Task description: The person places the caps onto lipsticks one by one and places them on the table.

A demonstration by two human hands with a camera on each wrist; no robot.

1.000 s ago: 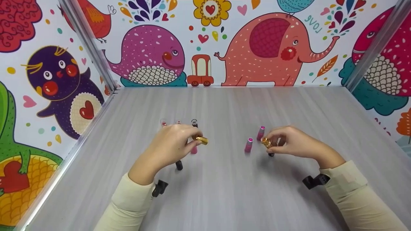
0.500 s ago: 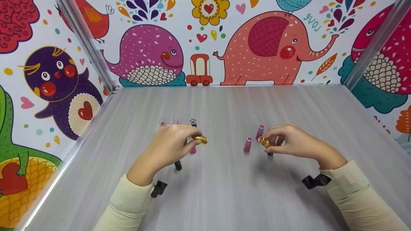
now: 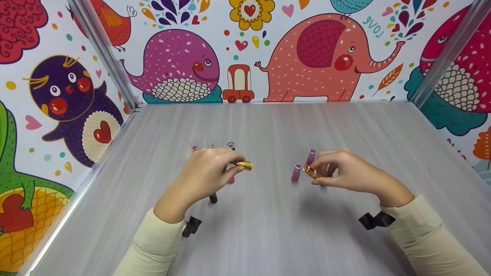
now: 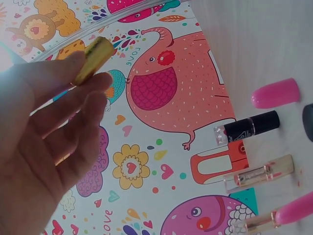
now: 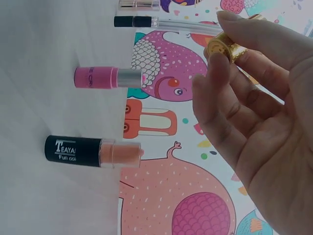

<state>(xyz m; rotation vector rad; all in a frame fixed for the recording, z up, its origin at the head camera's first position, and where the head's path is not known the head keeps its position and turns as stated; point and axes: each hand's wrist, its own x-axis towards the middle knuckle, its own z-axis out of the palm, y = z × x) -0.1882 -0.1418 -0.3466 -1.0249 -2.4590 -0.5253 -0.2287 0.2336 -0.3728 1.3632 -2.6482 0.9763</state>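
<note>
My left hand (image 3: 209, 170) pinches a gold lipstick cap (image 3: 245, 165) between thumb and fingertips, above the table. In the left wrist view the cap (image 4: 95, 59) is a short cylinder. My right hand (image 3: 351, 174) pinches a gold lipstick tube (image 3: 311, 172), held tilted, its round end showing in the right wrist view (image 5: 221, 48). The two gold pieces are apart. Beside my right hand stand two pink lipsticks with silver collars, the nearer one (image 3: 296, 173) and the farther one (image 3: 311, 156). A black lipstick (image 5: 73, 151) is mostly hidden behind that hand in the head view.
Under and behind my left hand are a black lipstick (image 4: 252, 128), a clear-topped lipstick (image 4: 264, 172), a pink tube (image 4: 276, 93) and a black tube (image 3: 213, 197). Printed panels (image 3: 245, 50) enclose the grey table (image 3: 264, 230) at the back and sides.
The gold tube in my right hand has tilted and shifted slightly left. My left hand has moved a little to the right with the gold cap. The standing lipsticks stay put.
</note>
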